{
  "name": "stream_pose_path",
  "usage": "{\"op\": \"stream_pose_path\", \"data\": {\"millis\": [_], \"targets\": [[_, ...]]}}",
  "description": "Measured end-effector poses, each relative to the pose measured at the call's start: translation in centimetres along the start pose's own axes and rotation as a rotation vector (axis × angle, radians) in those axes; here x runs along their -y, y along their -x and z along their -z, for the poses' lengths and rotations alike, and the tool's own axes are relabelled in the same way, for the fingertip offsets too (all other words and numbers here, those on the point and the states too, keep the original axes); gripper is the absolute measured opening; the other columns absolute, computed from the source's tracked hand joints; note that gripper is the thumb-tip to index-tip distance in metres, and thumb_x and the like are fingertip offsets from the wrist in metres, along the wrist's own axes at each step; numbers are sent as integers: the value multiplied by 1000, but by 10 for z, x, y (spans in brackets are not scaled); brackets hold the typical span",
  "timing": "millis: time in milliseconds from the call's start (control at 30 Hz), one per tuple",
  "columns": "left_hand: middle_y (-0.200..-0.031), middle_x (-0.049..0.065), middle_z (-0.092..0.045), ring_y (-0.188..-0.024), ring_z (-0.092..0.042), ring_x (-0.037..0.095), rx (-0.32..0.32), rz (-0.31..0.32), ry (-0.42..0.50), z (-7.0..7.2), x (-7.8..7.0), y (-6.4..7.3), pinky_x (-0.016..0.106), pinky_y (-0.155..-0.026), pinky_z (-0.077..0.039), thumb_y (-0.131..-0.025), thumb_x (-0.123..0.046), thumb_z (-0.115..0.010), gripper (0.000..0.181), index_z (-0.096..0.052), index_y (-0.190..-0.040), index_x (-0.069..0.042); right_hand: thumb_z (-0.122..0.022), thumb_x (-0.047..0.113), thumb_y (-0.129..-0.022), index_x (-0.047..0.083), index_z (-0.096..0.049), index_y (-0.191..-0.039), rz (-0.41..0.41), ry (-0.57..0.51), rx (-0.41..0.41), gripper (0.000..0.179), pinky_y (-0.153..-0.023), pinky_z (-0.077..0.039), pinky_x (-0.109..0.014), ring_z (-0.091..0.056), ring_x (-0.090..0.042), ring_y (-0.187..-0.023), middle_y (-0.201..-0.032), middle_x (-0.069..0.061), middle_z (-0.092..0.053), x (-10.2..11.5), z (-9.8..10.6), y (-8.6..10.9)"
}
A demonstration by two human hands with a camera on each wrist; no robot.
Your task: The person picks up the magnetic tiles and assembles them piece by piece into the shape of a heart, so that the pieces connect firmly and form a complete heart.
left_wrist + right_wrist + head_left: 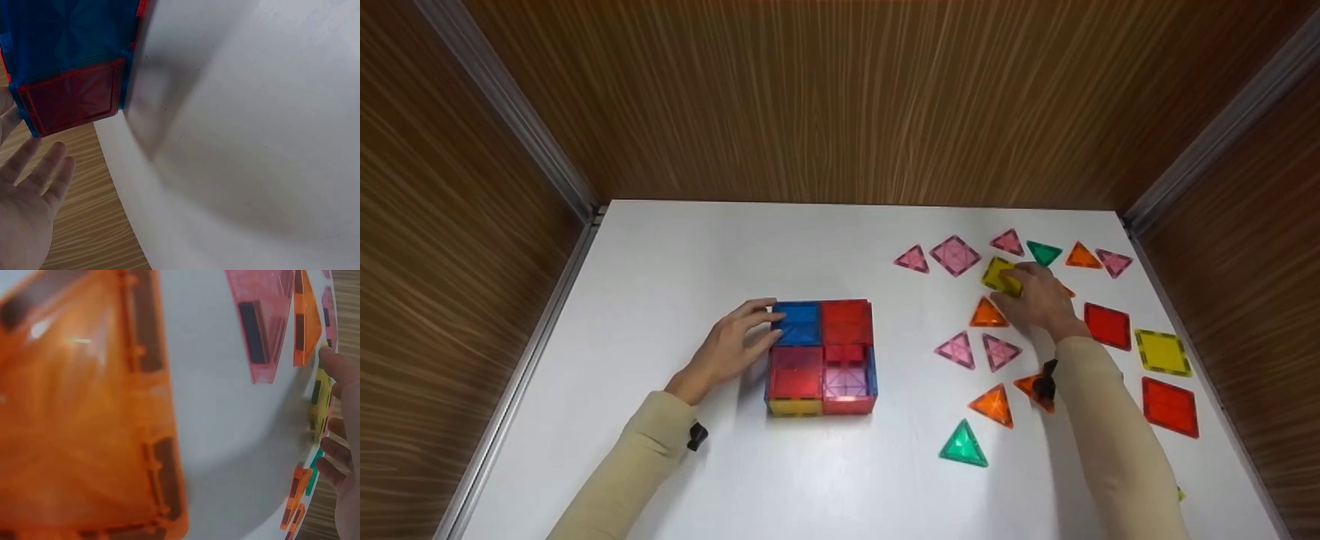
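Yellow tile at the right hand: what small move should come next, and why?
Perhaps lift the yellow tile toward the box: the right hand is touching it, the left hand is at the box, and the top looks open at its near right corner.

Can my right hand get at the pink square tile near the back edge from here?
Probably yes: the pink square tile lies just left of the yellow tile at the right hand's fingertips, and nothing appears to block the way between them.

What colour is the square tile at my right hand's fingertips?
The square tile is yellow, clearest in the head view.
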State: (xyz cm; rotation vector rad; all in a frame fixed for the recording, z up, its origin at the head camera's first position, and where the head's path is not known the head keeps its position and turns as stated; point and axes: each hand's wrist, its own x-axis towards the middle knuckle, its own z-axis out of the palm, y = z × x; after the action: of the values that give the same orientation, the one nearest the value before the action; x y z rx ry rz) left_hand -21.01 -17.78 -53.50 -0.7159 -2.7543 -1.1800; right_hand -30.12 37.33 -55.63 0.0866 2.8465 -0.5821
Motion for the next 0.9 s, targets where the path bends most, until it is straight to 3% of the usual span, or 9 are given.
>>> {"op": "stream_pose_path", "data": {"millis": [200, 400, 633, 900], "targets": [[-151, 12, -61, -140, -61, 32, 18, 17, -1, 0, -1, 0, 48, -117, -50, -103, -26, -69, 34, -73, -133, -11, -63, 64, -98, 17, -44, -160, -13, 32, 24, 80, -118, -33, -76, -30, -51, -149, -170, -23, -25, -5, 1, -7], [-151, 12, -60, -141, -60, 33, 15, 18, -1, 0, 1, -1, 49, -118, -49, -104, -26, -69, 33, -73, -133, -11, -63, 61, -100, 17, -46, -159, -13, 38, 37, 76, -117, -36, -75, -34, -50, -145, -167, -24, -31, -3, 3, -11], [-148, 14, -62, -139, -61, 33, -5, -12, -17, -1, 2, 0, 49, -117, -50, -103, -24, -70, 33, -73, -133, -10, -69, 54, -99, 14, -57, -151, 20, 9, 16, 67, -117, -38, -73, -34, -49, -143, -161, -26, -34, -4, 4, -2], [-147, 14, -63, -139, -61, 34, -16, -20, 1, 0, 2, 1, 50, -117, -49, -102, -24, -71, 33, -74, -132, -9, -76, 47, -96, 15, -63, -146, -6, -24, -16, 61, -117, -39, -72, -34, -50, -142, -161, -26, -32, -12, 7, 10]]}}
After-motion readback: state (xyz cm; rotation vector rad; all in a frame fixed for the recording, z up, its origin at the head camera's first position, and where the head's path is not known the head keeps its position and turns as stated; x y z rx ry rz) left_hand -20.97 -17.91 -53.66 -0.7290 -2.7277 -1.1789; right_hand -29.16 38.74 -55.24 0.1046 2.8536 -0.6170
